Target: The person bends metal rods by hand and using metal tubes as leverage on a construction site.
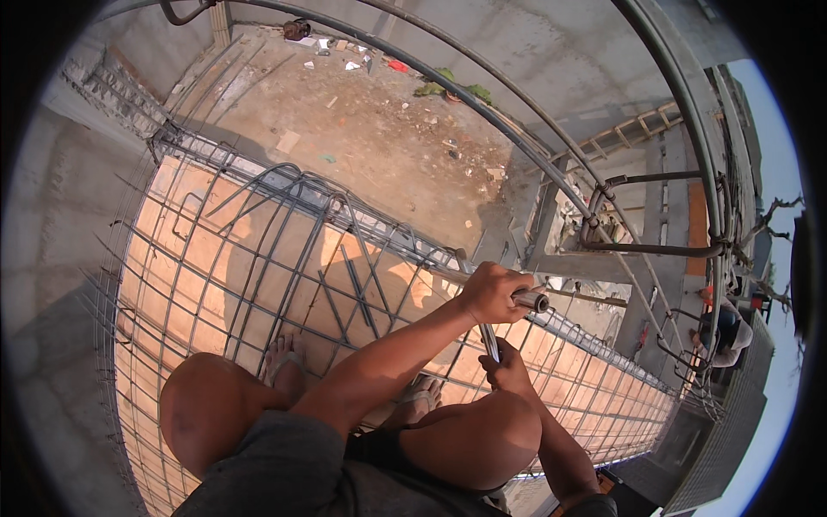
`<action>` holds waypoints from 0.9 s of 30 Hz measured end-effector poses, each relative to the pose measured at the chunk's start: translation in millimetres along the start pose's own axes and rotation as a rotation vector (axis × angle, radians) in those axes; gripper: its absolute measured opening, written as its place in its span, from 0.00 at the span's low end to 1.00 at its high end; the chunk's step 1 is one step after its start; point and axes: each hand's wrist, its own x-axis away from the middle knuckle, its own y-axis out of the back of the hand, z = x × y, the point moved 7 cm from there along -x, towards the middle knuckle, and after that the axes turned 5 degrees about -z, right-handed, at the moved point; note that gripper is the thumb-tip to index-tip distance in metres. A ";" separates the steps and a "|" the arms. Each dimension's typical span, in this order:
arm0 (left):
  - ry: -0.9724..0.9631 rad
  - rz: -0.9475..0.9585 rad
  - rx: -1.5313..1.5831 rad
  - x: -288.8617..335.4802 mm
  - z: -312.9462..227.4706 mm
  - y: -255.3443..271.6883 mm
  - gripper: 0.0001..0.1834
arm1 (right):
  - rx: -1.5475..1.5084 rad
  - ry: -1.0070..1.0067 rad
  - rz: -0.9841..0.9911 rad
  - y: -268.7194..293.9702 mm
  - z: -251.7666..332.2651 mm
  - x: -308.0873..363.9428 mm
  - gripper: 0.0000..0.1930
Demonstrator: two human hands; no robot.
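Note:
My left hand reaches forward and is closed around a metal tube, whose round, hollow end sticks out to the right of the fist. Nearer to me, my right hand wraps around a shiny metal rod. The rod runs up toward the left fist; whether it joins the tube there is hidden. Both hands are above a grid of steel rebar laid over plywood panels. My sandalled feet rest among the bars, with my knees bent.
Several loose short bars lie on the mesh. Thick bent rebar arches overhead and at the right. Beyond the mesh's far edge is a lower dirt floor with scattered debris. Another person is at the far right, near a wooden ladder.

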 end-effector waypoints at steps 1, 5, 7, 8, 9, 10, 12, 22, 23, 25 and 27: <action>-0.009 -0.011 0.011 -0.4 -2.5 1.8 0.11 | -0.011 0.023 -0.047 -7.4 -18.6 -3.8 0.22; 0.042 0.019 0.050 -4.7 -4.5 4.9 0.11 | -0.104 0.067 -0.296 -54.4 -90.6 -20.7 0.22; 0.110 0.099 0.033 -1.9 3.9 4.9 0.11 | -0.077 0.116 -0.358 -73.3 -104.0 -30.3 0.20; 0.064 0.044 0.038 -6.7 -1.2 7.4 0.12 | -0.020 0.160 -0.361 -71.3 -110.6 -39.1 0.20; 0.097 -0.002 0.039 -10.2 -1.8 19.0 0.16 | 0.035 0.194 -0.348 -80.4 -98.8 -34.9 0.19; 0.128 -0.046 0.040 -17.1 0.8 33.4 0.22 | -0.039 0.059 -0.413 -94.1 -99.4 -25.8 0.19; 0.240 -0.200 0.024 -39.7 24.4 58.0 0.23 | 0.011 0.227 -0.448 -91.4 -120.4 -47.5 0.18; 0.342 -0.004 0.122 -20.1 36.6 44.9 0.21 | 0.185 0.200 0.006 41.1 -80.8 -67.3 0.17; 0.356 0.033 0.137 -17.9 36.3 44.6 0.21 | 0.182 0.099 0.061 47.4 -68.6 -66.1 0.16; 0.377 0.111 0.189 -17.5 37.0 35.7 0.21 | 0.377 0.283 -0.048 63.6 -65.1 -75.9 0.18; 0.442 0.167 0.238 -14.1 34.7 42.3 0.19 | 0.600 0.317 -0.167 67.2 -30.6 -66.0 0.18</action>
